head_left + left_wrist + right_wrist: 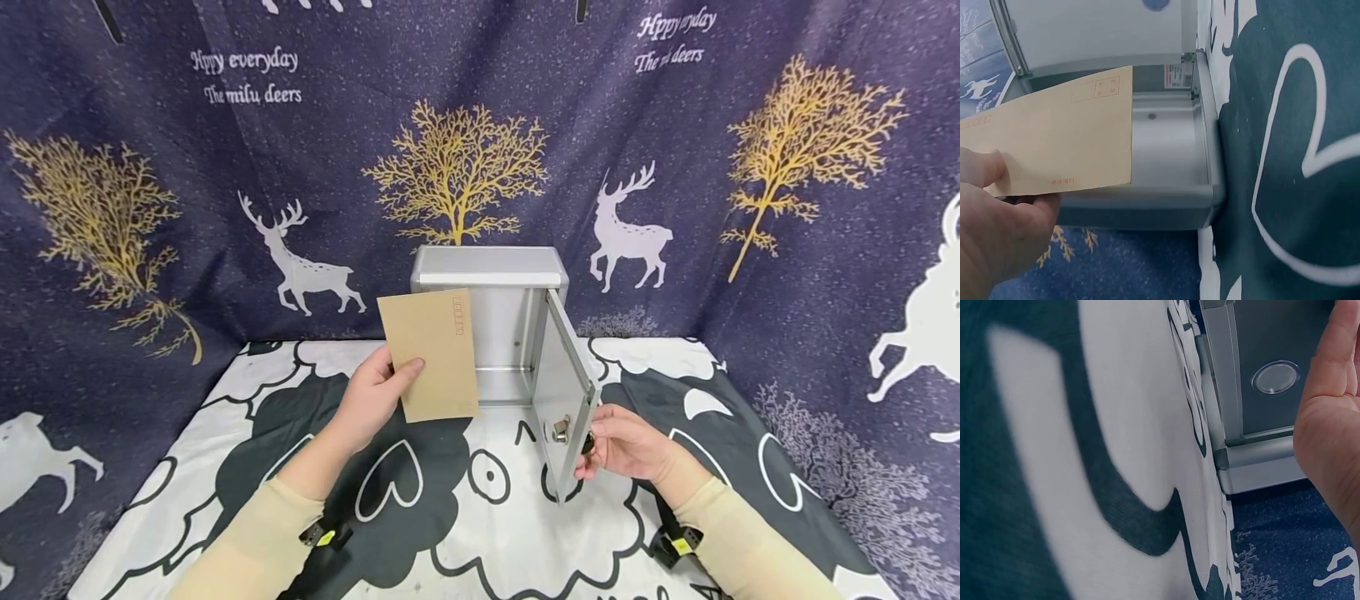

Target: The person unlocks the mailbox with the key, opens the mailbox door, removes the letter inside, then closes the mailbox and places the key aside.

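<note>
Nearest us, our right hand (626, 446) curls its grip round the free edge of the metal door (567, 392), by its latch, holding it swung open. Our left hand (372, 397) pinches a brown envelope (433, 354), thumb across its lower corner, upright just before the open mailbox (491, 321). The mailbox stands on the desk (480, 533), covered by a black-and-white cloth. Behind hangs a dark deer-print backdrop (300, 167).
</note>
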`<control>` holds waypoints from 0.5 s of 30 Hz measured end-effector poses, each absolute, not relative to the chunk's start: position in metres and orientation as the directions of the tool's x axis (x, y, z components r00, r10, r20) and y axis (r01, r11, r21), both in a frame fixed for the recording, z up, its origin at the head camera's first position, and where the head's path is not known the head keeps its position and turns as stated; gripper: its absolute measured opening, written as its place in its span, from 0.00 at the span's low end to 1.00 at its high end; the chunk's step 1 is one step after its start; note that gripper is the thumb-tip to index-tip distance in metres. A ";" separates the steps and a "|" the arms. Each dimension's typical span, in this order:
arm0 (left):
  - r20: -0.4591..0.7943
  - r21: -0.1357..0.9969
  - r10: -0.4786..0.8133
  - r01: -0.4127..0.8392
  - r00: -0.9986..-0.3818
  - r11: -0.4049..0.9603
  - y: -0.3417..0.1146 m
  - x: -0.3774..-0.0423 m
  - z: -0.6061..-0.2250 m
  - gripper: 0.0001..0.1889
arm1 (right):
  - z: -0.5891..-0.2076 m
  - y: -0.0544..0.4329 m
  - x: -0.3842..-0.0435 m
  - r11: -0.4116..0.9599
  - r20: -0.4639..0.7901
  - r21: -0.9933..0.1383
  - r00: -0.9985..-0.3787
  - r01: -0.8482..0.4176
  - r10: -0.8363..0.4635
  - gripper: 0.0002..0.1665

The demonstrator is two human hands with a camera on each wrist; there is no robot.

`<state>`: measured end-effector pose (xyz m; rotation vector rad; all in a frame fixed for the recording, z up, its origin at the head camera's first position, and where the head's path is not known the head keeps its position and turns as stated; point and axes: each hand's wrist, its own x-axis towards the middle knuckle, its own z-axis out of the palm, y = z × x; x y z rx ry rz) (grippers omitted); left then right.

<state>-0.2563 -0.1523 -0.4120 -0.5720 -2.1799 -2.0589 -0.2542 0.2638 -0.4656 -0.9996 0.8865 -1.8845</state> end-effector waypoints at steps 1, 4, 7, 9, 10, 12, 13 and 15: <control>0.317 0.945 0.206 0.327 -0.926 0.017 -0.155 -0.255 -0.412 0.18 | -0.466 0.264 -0.254 -0.427 0.307 -0.844 -0.361 0.324 -0.881 0.25; 0.318 0.944 0.186 0.329 -0.930 0.028 -0.163 -0.254 -0.411 0.18 | -0.466 0.264 -0.254 -0.426 0.306 -0.846 -0.363 0.320 -0.880 0.26; 0.320 0.942 0.153 0.331 -0.935 0.048 -0.172 -0.253 -0.411 0.17 | -0.466 0.264 -0.255 -0.427 0.307 -0.846 -0.363 0.319 -0.880 0.26; 0.312 0.945 0.131 0.322 -0.941 0.058 -0.178 -0.252 -0.411 0.17 | -0.466 0.264 -0.255 -0.427 0.307 -0.847 -0.364 0.317 -0.879 0.26; 0.304 0.948 0.121 0.313 -0.945 0.064 -0.181 -0.251 -0.412 0.17 | -0.466 0.264 -0.255 -0.428 0.308 -0.847 -0.364 0.317 -0.879 0.26; 0.288 0.952 0.105 0.296 -0.952 0.070 -0.188 -0.250 -0.412 0.18 | -0.465 0.264 -0.255 -0.428 0.308 -0.847 -0.365 0.316 -0.879 0.27; 0.281 0.955 0.098 0.288 -0.955 0.073 -0.191 -0.250 -0.412 0.18 | -0.465 0.264 -0.255 -0.428 0.308 -0.847 -0.366 0.316 -0.878 0.27; 0.271 0.957 0.084 0.278 -0.959 0.081 -0.197 -0.248 -0.412 0.18 | -0.465 0.264 -0.255 -0.428 0.308 -0.848 -0.366 0.313 -0.878 0.27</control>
